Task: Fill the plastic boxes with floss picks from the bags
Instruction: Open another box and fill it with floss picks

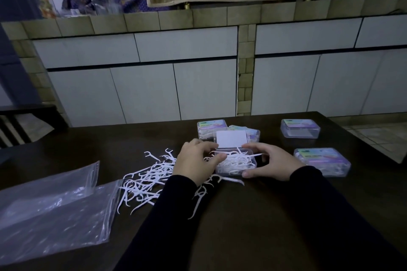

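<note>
Both hands grip an open clear box (236, 161) of white floss picks at the middle of a dark desk (253, 215) (lid raised). The left hand (196, 164) curls over its left edge, the right hand (272, 163) clasps its right side. Loose picks (147, 180) and empty bags (52, 207) lie left; closed boxes (322, 160) sit behind and right.

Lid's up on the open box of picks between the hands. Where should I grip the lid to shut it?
Judging by its pose, take the raised lid by its free top edge, reaching over from the near side. It stands hinged along the far side of the open box, so pull it down toward you.
</note>
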`<state>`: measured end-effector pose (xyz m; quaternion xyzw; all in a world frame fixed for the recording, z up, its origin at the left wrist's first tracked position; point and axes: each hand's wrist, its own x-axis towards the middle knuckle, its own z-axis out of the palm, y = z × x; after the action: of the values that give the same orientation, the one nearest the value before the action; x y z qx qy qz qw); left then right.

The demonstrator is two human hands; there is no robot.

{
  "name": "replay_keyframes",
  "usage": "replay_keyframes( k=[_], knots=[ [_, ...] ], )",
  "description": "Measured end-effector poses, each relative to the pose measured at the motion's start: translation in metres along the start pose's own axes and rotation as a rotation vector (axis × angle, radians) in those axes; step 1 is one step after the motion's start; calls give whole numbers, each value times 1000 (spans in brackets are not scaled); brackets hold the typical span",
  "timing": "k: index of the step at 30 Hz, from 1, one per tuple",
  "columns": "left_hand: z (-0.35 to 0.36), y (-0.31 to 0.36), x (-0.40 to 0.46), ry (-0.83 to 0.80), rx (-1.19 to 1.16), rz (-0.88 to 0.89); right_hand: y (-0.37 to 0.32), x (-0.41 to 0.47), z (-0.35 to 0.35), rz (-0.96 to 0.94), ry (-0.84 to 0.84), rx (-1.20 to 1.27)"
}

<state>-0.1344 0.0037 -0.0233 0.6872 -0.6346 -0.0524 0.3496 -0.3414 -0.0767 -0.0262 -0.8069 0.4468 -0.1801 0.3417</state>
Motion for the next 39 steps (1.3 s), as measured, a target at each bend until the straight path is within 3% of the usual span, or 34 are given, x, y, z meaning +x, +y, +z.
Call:
replay_keyframes(
  k=[7, 18, 24, 30, 39],
  knots=[
    [5, 3, -5, -5, -88, -21, 0, -1, 1, -12, 16, -4],
    [13, 16, -3, 6, 59, 68, 0, -1, 3, -12, 22, 10],
    [16, 28, -1, 117, 108, 93, -1, -3, 3, -26, 22, 45],
    [30, 60, -1, 0, 152, 75, -2, -5, 2, -43, 12, 83],
    [41, 65, 4, -77, 17, -10, -2, -3, 1, -33, 21, 82]
  ],
)
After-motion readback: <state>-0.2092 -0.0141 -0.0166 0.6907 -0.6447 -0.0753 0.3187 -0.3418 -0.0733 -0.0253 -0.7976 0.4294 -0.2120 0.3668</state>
